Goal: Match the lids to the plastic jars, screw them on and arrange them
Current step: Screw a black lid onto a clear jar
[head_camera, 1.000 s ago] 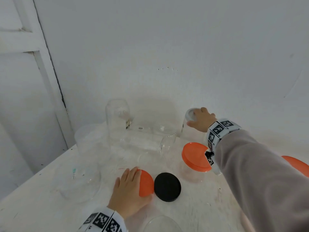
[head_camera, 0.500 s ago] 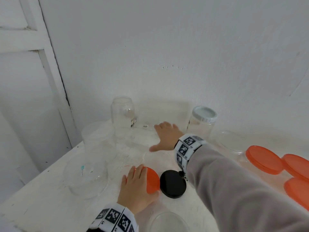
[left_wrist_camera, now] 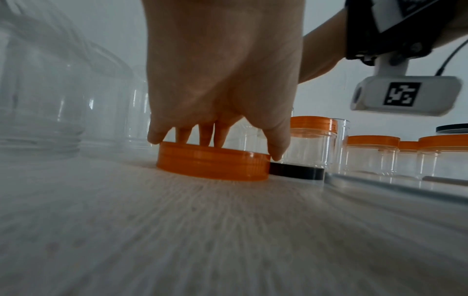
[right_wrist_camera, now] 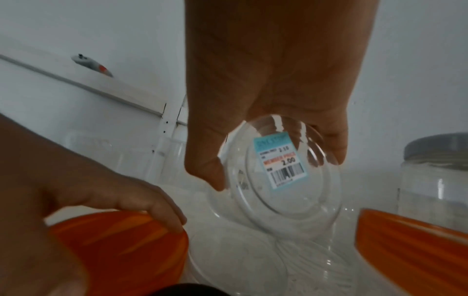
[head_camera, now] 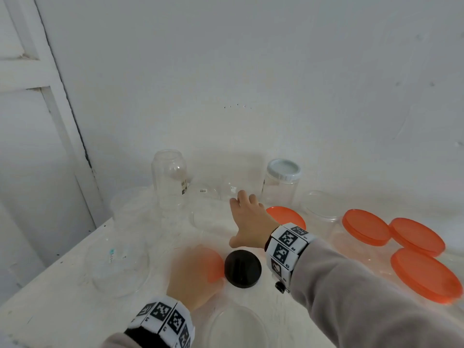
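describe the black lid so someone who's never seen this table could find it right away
Start at the white table against the white wall and look to its near middle, between the person's two hands. The black lid lies flat there, beside the loose orange lid that the left hand is gripping. In the head view it is the only dark piece among clear jars and orange lids.
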Motion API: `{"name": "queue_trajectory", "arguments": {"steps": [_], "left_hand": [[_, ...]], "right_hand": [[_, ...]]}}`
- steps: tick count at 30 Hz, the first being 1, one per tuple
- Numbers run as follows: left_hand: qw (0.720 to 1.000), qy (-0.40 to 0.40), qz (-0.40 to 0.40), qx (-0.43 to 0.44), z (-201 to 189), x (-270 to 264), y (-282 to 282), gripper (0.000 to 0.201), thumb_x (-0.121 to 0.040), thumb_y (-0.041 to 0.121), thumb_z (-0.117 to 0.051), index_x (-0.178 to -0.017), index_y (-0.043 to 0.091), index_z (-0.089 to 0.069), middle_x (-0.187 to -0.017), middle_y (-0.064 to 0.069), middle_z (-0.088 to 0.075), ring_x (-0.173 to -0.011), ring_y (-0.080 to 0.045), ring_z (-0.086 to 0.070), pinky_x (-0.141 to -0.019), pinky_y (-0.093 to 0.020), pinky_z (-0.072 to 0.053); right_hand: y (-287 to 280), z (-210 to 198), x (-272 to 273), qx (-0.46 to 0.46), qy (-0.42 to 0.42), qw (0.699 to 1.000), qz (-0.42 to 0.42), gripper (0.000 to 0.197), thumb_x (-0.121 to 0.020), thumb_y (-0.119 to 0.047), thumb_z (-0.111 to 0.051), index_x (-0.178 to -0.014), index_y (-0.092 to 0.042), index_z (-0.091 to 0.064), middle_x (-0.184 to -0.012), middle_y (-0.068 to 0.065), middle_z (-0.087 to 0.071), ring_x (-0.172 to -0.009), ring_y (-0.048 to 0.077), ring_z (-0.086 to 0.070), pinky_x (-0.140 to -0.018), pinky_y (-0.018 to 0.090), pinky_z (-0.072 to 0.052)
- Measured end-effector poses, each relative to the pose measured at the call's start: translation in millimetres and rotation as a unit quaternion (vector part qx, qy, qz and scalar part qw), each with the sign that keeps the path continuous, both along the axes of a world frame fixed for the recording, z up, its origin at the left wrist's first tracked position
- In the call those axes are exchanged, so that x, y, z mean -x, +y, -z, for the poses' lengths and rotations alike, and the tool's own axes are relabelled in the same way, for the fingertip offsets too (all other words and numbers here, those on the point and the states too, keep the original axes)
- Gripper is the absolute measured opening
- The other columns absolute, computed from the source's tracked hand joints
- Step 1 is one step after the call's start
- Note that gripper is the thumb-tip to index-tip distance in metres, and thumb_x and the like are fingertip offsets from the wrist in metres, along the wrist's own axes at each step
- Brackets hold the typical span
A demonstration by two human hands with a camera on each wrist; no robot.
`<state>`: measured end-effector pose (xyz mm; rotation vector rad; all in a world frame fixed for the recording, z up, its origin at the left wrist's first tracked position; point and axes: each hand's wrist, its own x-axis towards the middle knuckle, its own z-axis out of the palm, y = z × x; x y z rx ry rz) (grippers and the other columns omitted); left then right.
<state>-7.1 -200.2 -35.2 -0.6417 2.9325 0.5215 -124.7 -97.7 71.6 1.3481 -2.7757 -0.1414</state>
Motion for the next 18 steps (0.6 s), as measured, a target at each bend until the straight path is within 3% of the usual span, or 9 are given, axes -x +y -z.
{"name": "queue_trajectory", "arguments": {"steps": [2,6,10,15,18], "left_hand": [[1.000,-0.006,0.007,0.018,0.0,-0.8,1.4,0.080,-0.087,0.060,-0.044,-0.149,0.021,-0.010,-0.158,0.007,-0.005,-0.147,-0.020,-0.002,-0.118,-0.047,-0.007],[0.998,0.009,0.015,0.057,-5.2,0.1,10.7,0.072,-0.090,0.053,-0.042,-0.148,0.021,-0.015,-0.156,0.003,-0.016,-0.145,-0.018,-0.012,-0.118,-0.042,-0.010],[0.995,-0.020,0.067,0.065,-18.1,12.3,21.3,0.078,-0.089,0.057,-0.045,-0.149,0.018,-0.015,-0.158,0.000,-0.015,-0.146,-0.020,-0.009,-0.119,-0.040,-0.009],[0.990,-0.031,0.120,0.067,-22.9,34.1,42.9,0.079,-0.087,0.057,-0.048,-0.148,0.017,-0.018,-0.155,0.001,-0.020,-0.144,-0.017,-0.016,-0.117,-0.039,-0.015],[0.987,-0.051,0.131,0.083,-22.2,43.4,56.3,0.081,-0.085,0.056,-0.050,-0.149,0.019,-0.015,-0.155,0.004,-0.018,-0.143,-0.018,-0.016,-0.115,-0.042,-0.020]], "right_hand": [[20.2,-2.4,-2.6,0.047,-0.040,0.998,0.011,0.057,-0.069,-0.043,-0.071,-0.103,-0.012,-0.037,-0.116,0.008,-0.031,-0.093,0.024,-0.034,-0.075,0.029,-0.037],[66.5,-6.6,-8.3,0.154,-0.199,0.964,0.088,0.066,-0.069,-0.046,-0.070,-0.120,-0.016,-0.041,-0.110,-0.001,-0.036,-0.104,0.021,-0.037,-0.080,0.031,-0.038],[109.7,-8.3,-17.3,0.262,-0.307,0.903,0.150,0.042,-0.076,-0.041,-0.070,-0.106,-0.018,-0.051,-0.090,-0.004,-0.050,-0.079,0.012,-0.051,-0.065,0.024,-0.040],[163.1,-7.4,-29.0,0.332,-0.428,0.819,0.188,0.031,-0.088,-0.045,-0.063,-0.106,-0.020,-0.058,-0.105,0.002,-0.063,-0.087,0.013,-0.061,-0.078,0.029,-0.050],[192.6,-7.3,-39.4,0.407,-0.493,0.740,0.209,0.031,-0.090,-0.041,-0.059,-0.107,-0.014,-0.062,-0.109,0.013,-0.066,-0.082,0.018,-0.064,-0.083,0.040,-0.054]]}}
